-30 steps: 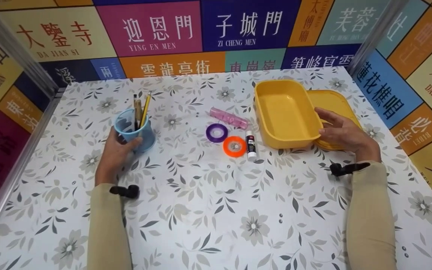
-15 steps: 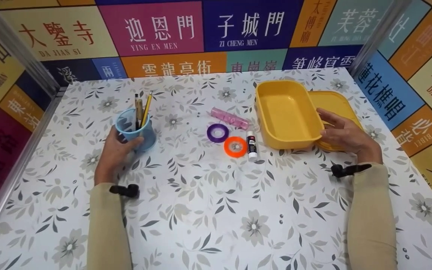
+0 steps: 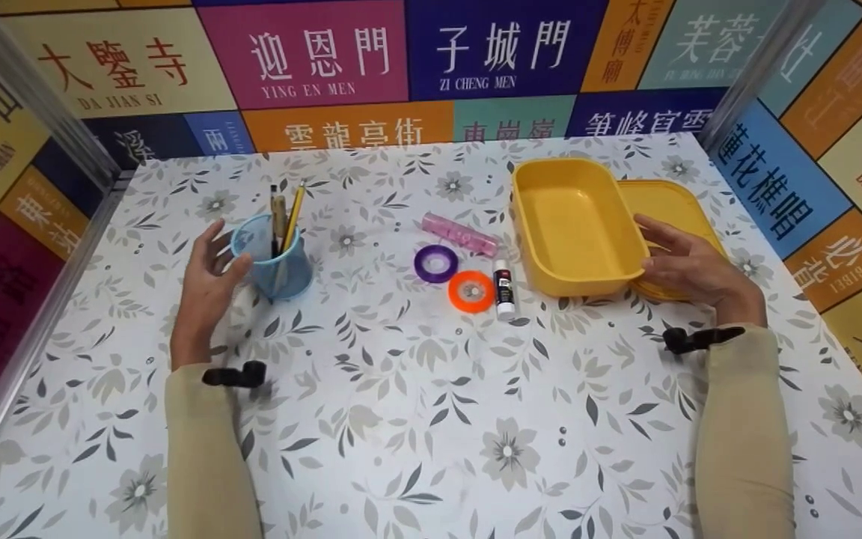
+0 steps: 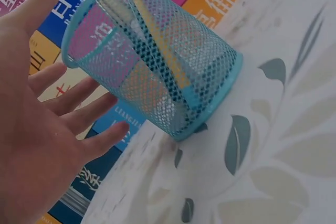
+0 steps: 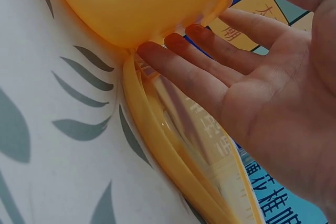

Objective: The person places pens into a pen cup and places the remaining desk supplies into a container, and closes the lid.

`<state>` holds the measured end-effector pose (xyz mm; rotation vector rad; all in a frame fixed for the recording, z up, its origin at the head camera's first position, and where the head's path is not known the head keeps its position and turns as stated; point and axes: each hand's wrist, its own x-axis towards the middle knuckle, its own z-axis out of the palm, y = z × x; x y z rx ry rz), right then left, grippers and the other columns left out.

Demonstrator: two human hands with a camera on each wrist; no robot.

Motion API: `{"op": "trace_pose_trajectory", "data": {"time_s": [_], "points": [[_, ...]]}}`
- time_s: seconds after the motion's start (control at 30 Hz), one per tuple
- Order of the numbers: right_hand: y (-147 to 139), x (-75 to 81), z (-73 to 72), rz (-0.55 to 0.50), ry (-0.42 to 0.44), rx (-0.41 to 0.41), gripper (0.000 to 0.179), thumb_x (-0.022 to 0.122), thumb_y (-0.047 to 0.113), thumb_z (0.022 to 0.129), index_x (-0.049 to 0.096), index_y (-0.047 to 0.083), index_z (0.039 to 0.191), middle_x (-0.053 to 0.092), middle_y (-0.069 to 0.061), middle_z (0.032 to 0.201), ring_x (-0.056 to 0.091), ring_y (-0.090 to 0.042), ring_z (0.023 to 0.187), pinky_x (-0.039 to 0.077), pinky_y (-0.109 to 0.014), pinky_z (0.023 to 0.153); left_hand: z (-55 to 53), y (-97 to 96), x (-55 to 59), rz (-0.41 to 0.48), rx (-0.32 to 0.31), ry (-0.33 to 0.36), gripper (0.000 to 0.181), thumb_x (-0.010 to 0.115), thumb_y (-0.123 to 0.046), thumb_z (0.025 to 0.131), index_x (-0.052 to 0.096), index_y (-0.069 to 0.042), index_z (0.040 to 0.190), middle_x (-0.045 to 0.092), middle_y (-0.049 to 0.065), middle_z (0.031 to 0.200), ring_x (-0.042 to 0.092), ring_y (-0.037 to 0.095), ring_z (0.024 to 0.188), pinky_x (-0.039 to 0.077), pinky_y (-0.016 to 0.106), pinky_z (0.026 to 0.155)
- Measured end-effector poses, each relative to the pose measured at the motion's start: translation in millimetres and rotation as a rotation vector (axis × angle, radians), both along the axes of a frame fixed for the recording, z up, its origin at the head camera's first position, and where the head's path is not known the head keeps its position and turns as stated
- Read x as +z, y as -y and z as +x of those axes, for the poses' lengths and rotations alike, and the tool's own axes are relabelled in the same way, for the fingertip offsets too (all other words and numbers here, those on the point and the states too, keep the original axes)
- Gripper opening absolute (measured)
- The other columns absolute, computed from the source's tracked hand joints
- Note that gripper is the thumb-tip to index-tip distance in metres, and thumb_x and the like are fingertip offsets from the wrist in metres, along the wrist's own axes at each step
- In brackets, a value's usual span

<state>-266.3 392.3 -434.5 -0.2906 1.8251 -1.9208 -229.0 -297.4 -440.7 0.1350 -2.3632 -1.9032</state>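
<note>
A light blue mesh pen cup [image 3: 292,278] stands upright at the left of the table, holding a yellow pencil [image 3: 294,217] and other slim tools. Close to its left side is my left hand [image 3: 206,288], thumb and fingers spread apart. In the left wrist view this hand [image 4: 42,124] grips nothing, its palm facing the cup. My right hand [image 3: 693,273] touches the right side of a yellow plastic box [image 3: 581,286] with extended fingers. The right wrist view has the fingertips [image 5: 152,53] against the box wall, above a yellow lid [image 5: 152,124].
Between cup and box lie a pink patterned tube [image 3: 459,234], a purple tape roll [image 3: 422,273], an orange tape roll [image 3: 457,301] and a glue stick [image 3: 504,292]. The yellow lid [image 3: 670,206] lies partly under the box. Printed panels [image 3: 319,52] enclose the table's back and sides.
My left hand has let go of the pen cup and moved a little to the left, its fingers opening. The cup stays in place. My right hand remains at the yellow box.
</note>
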Motion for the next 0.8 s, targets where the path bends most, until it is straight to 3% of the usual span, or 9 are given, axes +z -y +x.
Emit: {"op": "trace_pose_trajectory", "data": {"time_s": [0.23,0.43,0.53,0.63,0.8], "points": [[0.9,3.5,0.1,0.014,0.026,-0.019,0.073,0.050,-0.004,0.100,0.019,0.021,0.161,0.027,-0.006,0.166,0.060,-0.016,0.130,0.054,-0.028,0.100,3.0,-7.0,15.4,0.064,0.113,-0.173,0.068,0.071,-0.029,0.094,0.038,-0.023,0.153,0.045,0.008,0.155,0.040,0.022,0.147,0.031,0.042,0.125],[2.3,5.3,0.6,0.046,0.030,-0.027,0.072,0.051,-0.003,0.100,0.021,0.022,0.161,0.028,-0.006,0.166,0.061,-0.015,0.129,0.055,-0.027,0.099,8.1,-19.0,38.9,0.076,0.204,-0.268,0.061,0.072,-0.027,0.093,0.047,-0.019,0.148,0.053,0.009,0.148,0.047,0.018,0.140,0.037,0.038,0.121],[2.6,5.0,1.1,0.066,0.015,-0.032,0.073,0.052,-0.003,0.100,0.021,0.021,0.161,0.030,-0.005,0.165,0.062,-0.012,0.126,0.055,-0.026,0.099,11.4,-26.7,50.7,0.099,0.215,-0.318,0.056,0.071,-0.021,0.094,0.050,-0.014,0.145,0.056,0.012,0.145,0.050,0.019,0.138,0.039,0.037,0.120],[2.4,4.6,1.2,0.092,0.001,-0.038,0.073,0.053,-0.003,0.100,0.021,0.021,0.161,0.032,-0.005,0.164,0.064,-0.010,0.123,0.055,-0.024,0.098,13.8,-36.1,60.4,0.127,0.206,-0.335,0.052,0.069,-0.017,0.095,0.052,-0.012,0.144,0.057,0.013,0.143,0.052,0.020,0.135,0.040,0.036,0.119],[1.2,4.5,0.8,0.064,0.006,-0.022,0.073,0.051,-0.003,0.100,0.020,0.022,0.161,0.032,-0.003,0.165,0.063,-0.011,0.125,0.055,-0.026,0.099,14.3,-52.7,70.3,0.128,0.189,-0.299,0.049,0.068,-0.018,0.096,0.054,-0.011,0.142,0.059,0.011,0.140,0.055,0.019,0.130,0.043,0.034,0.116]]}}
